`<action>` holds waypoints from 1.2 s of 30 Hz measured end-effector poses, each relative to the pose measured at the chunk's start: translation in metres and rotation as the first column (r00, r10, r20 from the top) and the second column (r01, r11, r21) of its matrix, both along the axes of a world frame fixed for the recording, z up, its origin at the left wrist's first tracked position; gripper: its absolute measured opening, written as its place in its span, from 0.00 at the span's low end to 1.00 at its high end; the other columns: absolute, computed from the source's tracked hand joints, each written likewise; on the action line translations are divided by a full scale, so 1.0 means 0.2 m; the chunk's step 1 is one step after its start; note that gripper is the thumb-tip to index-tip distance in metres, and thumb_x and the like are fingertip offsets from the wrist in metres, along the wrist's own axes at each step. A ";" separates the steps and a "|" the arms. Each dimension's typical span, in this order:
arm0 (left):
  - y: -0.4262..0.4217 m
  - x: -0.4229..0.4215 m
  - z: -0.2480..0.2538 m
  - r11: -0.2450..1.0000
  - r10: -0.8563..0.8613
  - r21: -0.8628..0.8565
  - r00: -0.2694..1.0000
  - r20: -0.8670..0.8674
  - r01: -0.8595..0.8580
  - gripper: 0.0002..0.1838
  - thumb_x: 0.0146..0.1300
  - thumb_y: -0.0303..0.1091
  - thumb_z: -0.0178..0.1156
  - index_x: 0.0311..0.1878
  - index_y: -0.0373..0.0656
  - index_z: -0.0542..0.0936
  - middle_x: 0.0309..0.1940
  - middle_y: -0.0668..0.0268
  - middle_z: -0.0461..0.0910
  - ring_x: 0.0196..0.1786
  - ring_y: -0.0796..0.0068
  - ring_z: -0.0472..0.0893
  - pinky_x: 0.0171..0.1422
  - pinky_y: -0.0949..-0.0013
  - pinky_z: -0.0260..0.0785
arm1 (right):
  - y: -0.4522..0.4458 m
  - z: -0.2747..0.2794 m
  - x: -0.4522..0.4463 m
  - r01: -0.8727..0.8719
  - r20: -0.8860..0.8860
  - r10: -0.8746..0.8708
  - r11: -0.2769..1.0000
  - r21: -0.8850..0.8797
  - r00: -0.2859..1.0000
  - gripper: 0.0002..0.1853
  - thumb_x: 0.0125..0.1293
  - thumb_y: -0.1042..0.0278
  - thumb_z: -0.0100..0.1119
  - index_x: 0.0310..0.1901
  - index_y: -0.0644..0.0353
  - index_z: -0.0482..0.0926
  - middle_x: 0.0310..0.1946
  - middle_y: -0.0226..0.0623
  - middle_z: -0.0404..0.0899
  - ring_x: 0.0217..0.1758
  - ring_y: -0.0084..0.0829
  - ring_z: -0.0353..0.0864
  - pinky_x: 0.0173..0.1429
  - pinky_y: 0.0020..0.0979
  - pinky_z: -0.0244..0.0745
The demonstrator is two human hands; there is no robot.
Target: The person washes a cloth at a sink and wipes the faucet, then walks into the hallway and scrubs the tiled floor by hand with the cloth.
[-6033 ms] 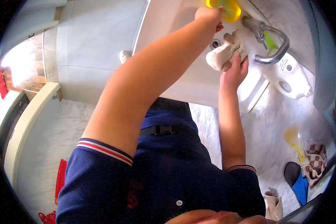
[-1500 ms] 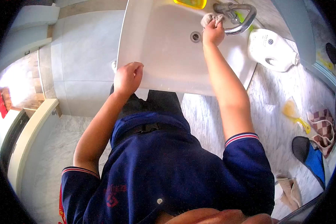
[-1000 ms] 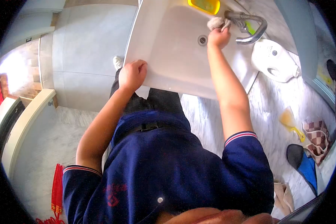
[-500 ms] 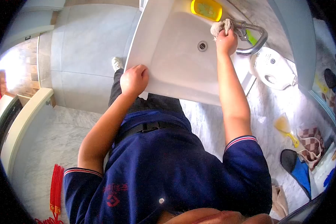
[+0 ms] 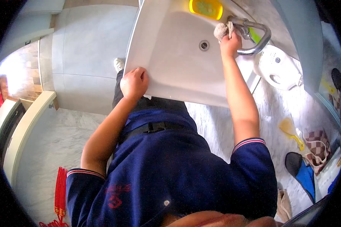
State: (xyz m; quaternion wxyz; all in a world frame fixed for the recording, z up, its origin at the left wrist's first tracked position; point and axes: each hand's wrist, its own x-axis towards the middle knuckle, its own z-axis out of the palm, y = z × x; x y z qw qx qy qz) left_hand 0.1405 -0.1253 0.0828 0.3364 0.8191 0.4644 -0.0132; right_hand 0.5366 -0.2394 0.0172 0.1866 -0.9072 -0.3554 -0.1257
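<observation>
A bunched, greyish-beige cloth (image 5: pixel 221 31) is gripped in my right hand (image 5: pixel 230 44), beside the base of the chrome faucet (image 5: pixel 259 39). The faucet's curved pipe reaches round to the right of that hand. Below spreads the white sink basin (image 5: pixel 174 56), with a round drain (image 5: pixel 204 45) left of the cloth. My left hand (image 5: pixel 135 82) rests closed on the sink's front left corner; its fingers curl over the rim, so what lies under them is hidden.
A yellow soap dish (image 5: pixel 206 8) sits at the sink's far edge. Right of the sink stands a white plastic jug (image 5: pixel 278 68). On the marble floor lie a yellow-handled brush (image 5: pixel 291 134), a blue and black slipper (image 5: pixel 302 174) and a checked bag (image 5: pixel 317 145). Red tassels (image 5: pixel 60 193) hang at lower left.
The view has shifted slightly. My right hand, with the cloth, stays by the faucet base and has turned a little. My left hand keeps its place on the sink corner.
</observation>
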 end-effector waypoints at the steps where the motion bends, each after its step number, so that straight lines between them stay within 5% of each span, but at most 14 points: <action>1: 0.01 0.01 0.00 1.000 0.004 0.014 1.000 0.000 -0.004 0.07 0.62 0.38 0.59 0.34 0.48 0.82 0.31 0.60 0.83 0.36 0.52 0.83 0.41 0.53 0.75 | 0.01 -0.01 0.01 0.037 -0.053 -0.039 0.999 -0.037 0.998 0.16 0.60 0.63 0.61 0.48 0.59 0.83 0.38 0.51 0.83 0.45 0.51 0.80 0.50 0.47 0.74; 3: -0.01 0.00 0.00 1.000 0.006 0.021 1.000 -0.002 -0.006 0.07 0.62 0.37 0.59 0.34 0.47 0.82 0.31 0.60 0.83 0.36 0.53 0.83 0.41 0.54 0.75 | -0.03 0.04 0.01 0.111 -0.153 -0.131 0.984 -0.137 0.980 0.15 0.62 0.63 0.61 0.49 0.60 0.83 0.39 0.50 0.84 0.45 0.48 0.81 0.50 0.44 0.75; 6: -0.01 0.00 -0.01 1.000 0.020 0.016 0.998 0.054 -0.021 0.07 0.61 0.37 0.59 0.33 0.47 0.82 0.31 0.60 0.84 0.35 0.53 0.83 0.40 0.53 0.75 | -0.05 0.18 -0.07 0.151 -0.413 -0.054 0.967 0.206 0.909 0.15 0.67 0.61 0.61 0.49 0.62 0.82 0.40 0.45 0.84 0.46 0.40 0.82 0.50 0.38 0.76; 9: -0.01 0.01 0.00 0.999 0.009 0.030 1.000 0.013 -0.010 0.07 0.61 0.37 0.59 0.33 0.47 0.82 0.31 0.60 0.84 0.35 0.53 0.83 0.40 0.53 0.75 | -0.11 0.27 -0.18 0.474 -0.704 -0.059 0.778 0.412 0.708 0.20 0.66 0.65 0.62 0.56 0.67 0.77 0.48 0.45 0.82 0.50 0.37 0.81 0.53 0.36 0.77; 13: -0.01 0.01 0.01 1.000 0.011 0.022 1.000 0.015 -0.011 0.07 0.61 0.37 0.59 0.34 0.47 0.82 0.31 0.59 0.84 0.36 0.53 0.83 0.41 0.53 0.75 | -0.33 0.34 -0.30 0.668 -0.860 0.132 0.576 0.472 0.493 0.23 0.67 0.73 0.61 0.61 0.72 0.71 0.53 0.44 0.78 0.52 0.34 0.80 0.56 0.33 0.77; 16: 0.00 0.01 0.01 1.000 0.012 -0.009 1.000 0.006 -0.012 0.07 0.62 0.37 0.59 0.34 0.46 0.82 0.32 0.59 0.84 0.37 0.52 0.83 0.42 0.53 0.75 | -0.41 0.41 -0.40 0.713 -0.927 0.176 0.597 0.368 0.331 0.25 0.67 0.73 0.61 0.62 0.73 0.69 0.55 0.46 0.76 0.52 0.35 0.80 0.58 0.34 0.77; 24: 0.02 0.03 0.01 0.967 0.074 -0.247 0.997 0.016 -0.067 0.10 0.64 0.38 0.60 0.43 0.44 0.84 0.36 0.56 0.85 0.41 0.58 0.85 0.43 0.61 0.76 | -0.48 0.76 -0.20 0.567 -0.858 0.273 0.656 0.497 0.436 0.22 0.65 0.76 0.57 0.61 0.69 0.71 0.54 0.42 0.79 0.55 0.36 0.81 0.59 0.38 0.78; 27: 0.02 0.21 0.12 0.941 0.056 -0.339 0.987 0.151 -0.002 0.11 0.64 0.40 0.60 0.44 0.47 0.85 0.37 0.57 0.85 0.40 0.55 0.84 0.45 0.57 0.76 | -0.59 0.77 -0.11 0.453 -0.947 0.177 0.844 0.287 0.270 0.26 0.65 0.76 0.60 0.64 0.69 0.69 0.54 0.42 0.79 0.55 0.33 0.80 0.59 0.35 0.77; 29: 0.00 0.39 0.17 0.886 0.056 -0.456 0.960 0.273 0.078 0.20 0.64 0.44 0.62 0.57 0.48 0.80 0.42 0.58 0.85 0.42 0.58 0.85 0.47 0.58 0.76 | -0.55 0.75 -0.21 0.356 -0.956 0.219 0.893 0.276 0.194 0.28 0.64 0.73 0.63 0.65 0.70 0.68 0.54 0.41 0.79 0.54 0.31 0.80 0.61 0.31 0.75; 31: -0.06 0.57 0.16 0.938 -0.046 -0.280 0.873 0.485 0.205 0.32 0.66 0.48 0.62 0.68 0.43 0.70 0.45 0.56 0.85 0.44 0.60 0.85 0.50 0.58 0.76 | -0.48 0.68 -0.35 0.334 -0.954 0.263 0.895 0.297 0.145 0.30 0.65 0.71 0.63 0.66 0.71 0.67 0.56 0.41 0.78 0.56 0.30 0.79 0.62 0.31 0.75; 33: -0.13 0.73 0.13 0.826 0.086 -0.513 0.849 0.521 0.231 0.38 0.66 0.51 0.63 0.71 0.37 0.63 0.44 0.53 0.84 0.43 0.62 0.85 0.49 0.61 0.77 | -0.40 0.64 -0.49 0.353 -0.932 0.357 0.866 0.353 0.058 0.31 0.66 0.70 0.62 0.68 0.72 0.64 0.57 0.43 0.77 0.58 0.29 0.78 0.62 0.31 0.74; 36: -0.21 0.86 0.10 0.378 0.433 -0.897 0.812 0.391 0.231 0.37 0.67 0.51 0.63 0.69 0.34 0.67 0.45 0.54 0.84 0.44 0.68 0.85 0.49 0.66 0.78 | -0.29 0.75 -0.57 0.413 -0.938 0.338 0.867 0.280 -0.072 0.30 0.68 0.69 0.60 0.69 0.68 0.65 0.57 0.41 0.78 0.57 0.29 0.79 0.63 0.31 0.74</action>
